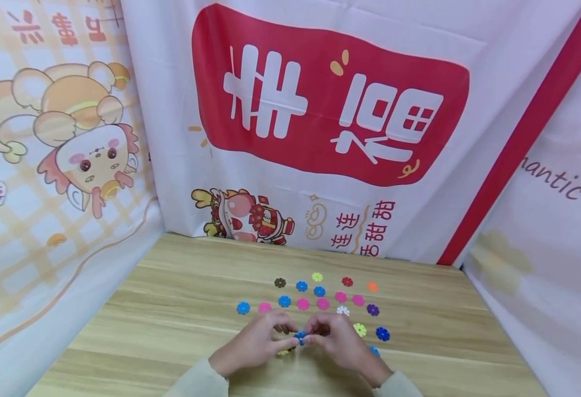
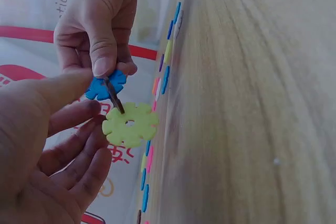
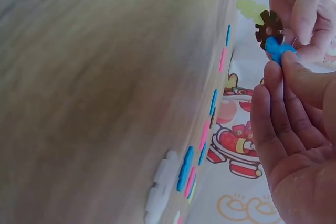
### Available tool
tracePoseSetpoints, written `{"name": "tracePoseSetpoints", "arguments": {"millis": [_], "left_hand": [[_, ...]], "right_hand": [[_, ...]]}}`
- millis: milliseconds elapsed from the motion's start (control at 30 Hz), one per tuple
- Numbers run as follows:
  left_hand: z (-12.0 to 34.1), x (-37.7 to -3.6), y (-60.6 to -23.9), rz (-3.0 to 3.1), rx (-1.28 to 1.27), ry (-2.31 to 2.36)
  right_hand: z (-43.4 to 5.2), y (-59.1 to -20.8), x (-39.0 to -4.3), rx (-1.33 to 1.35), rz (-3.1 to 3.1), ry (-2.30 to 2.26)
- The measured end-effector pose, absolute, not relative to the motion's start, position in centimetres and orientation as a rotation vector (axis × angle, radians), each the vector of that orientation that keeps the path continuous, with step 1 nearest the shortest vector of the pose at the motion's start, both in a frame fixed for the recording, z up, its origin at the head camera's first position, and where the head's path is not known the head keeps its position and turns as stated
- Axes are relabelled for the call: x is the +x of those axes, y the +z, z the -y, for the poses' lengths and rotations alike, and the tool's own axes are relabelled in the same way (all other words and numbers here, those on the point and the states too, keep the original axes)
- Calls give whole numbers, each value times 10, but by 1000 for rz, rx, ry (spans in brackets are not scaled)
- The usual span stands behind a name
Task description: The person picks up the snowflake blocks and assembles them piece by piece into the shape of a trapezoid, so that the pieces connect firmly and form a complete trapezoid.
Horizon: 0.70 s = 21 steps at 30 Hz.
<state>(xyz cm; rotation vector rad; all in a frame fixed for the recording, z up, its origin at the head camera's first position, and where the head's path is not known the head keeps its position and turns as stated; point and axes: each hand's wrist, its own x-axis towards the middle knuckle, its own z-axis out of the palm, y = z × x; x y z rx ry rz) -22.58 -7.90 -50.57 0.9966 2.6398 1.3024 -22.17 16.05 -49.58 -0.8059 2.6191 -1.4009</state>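
- Right hand (image 1: 337,339): thumb and forefinger pinch the blue disc (image 2: 98,92).
- Left hand (image 1: 258,342): thumb and forefinger pinch the same disc from the opposite side; contact is partly hidden, so can't tell how firm that is.
- Blue disc sits between the two grips, held up off the tabletop (image 1: 146,320).
- Just off the grip, toward the left-hand side: brown disc (image 3: 262,34) meets the blue one, then yellow-green disc (image 2: 131,134) at the brown one's far end.
- Done, as I read it: three discs linked into a short chain, blue at the held end. Seating of the blue one looks like the step in hand.
- Left: well over a dozen loose discs (image 1: 322,304) lying flat and unjoined, mostly beyond the grip. White disc (image 1: 343,311) is just past the right hand; dark blue disc (image 1: 382,333) lies to its right.
- Head view alone gives the loose layout and colours; in it the brown and yellow-green discs are mere slivers under the left hand.
- Left wrist view shows yellow-green face-on, brown edge-on.
- Right wrist view shows the brown one's notches and centre hole; both wrist views get the loose ones only edge-on.
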Motion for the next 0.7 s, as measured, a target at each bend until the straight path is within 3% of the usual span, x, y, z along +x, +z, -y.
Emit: {"name": "tracePoseSetpoints", "arguments": {"millis": [367,700], "left_hand": [[91,-218,-509,-2543,966,1481],[112,-208,-515,-2595,861,1466]], "right_hand": [[-141,-485,-227,-962,-2576,-1251],[-105,-462,-280,-1151,-2531,-825]]}}
